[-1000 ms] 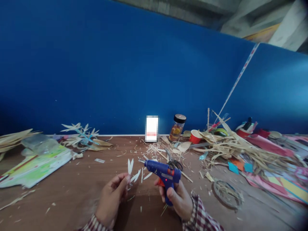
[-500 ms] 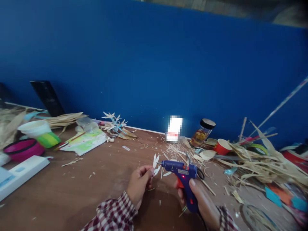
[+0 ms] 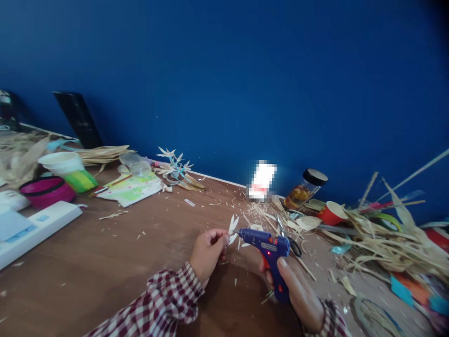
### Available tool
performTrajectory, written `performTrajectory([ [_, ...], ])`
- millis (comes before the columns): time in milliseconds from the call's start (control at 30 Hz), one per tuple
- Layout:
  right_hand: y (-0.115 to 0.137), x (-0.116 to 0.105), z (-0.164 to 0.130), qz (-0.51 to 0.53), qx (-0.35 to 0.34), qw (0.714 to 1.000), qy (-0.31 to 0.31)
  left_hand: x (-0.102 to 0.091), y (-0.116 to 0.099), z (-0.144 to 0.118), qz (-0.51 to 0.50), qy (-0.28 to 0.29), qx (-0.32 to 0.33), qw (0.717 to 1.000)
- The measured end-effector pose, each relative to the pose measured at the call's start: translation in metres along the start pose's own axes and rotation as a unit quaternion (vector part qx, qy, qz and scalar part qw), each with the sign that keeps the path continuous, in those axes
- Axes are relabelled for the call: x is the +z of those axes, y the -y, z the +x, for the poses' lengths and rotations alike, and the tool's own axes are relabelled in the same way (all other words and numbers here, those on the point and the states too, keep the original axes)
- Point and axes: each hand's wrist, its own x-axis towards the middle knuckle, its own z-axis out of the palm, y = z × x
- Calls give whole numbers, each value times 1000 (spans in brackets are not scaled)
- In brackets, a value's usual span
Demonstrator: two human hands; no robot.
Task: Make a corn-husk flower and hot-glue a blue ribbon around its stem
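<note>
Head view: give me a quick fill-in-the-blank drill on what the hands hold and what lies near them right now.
1. The right hand grips a ____ glue gun.
2. The left hand pinches pale leaf-shaped strips just off the gun's ____.
3. Black-handled ____ lie on the table just behind the gun.
4. The jar by the wall has a ____ lid.

Missing words: blue; nozzle; scissors; black

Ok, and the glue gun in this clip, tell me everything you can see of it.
The glue gun is a small blue plastic one with an orange-red trigger, a pale label on its side and a red light lit on the body. The right hand grips its handle, holding it above the brown table with the barrel about level. Its slim nozzle points left, right up against the pale petal-shaped pieces pinched in the left hand. Scissors lie just behind it.
</note>
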Motion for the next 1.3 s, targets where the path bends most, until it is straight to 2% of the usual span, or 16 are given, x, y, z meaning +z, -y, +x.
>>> performTrajectory([
  [600, -5, 0, 0, -5, -18, 1000, -11, 0, 0, -1, 6, 3, 5, 1000],
  [800, -6, 2, -2, 1, 7, 1000, -17, 0, -1, -2, 0, 3, 0, 1000],
  [1067, -5, 2, -2, 19, 5, 1000, -9, 0, 0, -1, 16, 4, -3, 1000],
  [1300, -6, 2, -2, 15, 11, 999, -30, 0, 0, -2, 4, 4, 0, 1000],
])
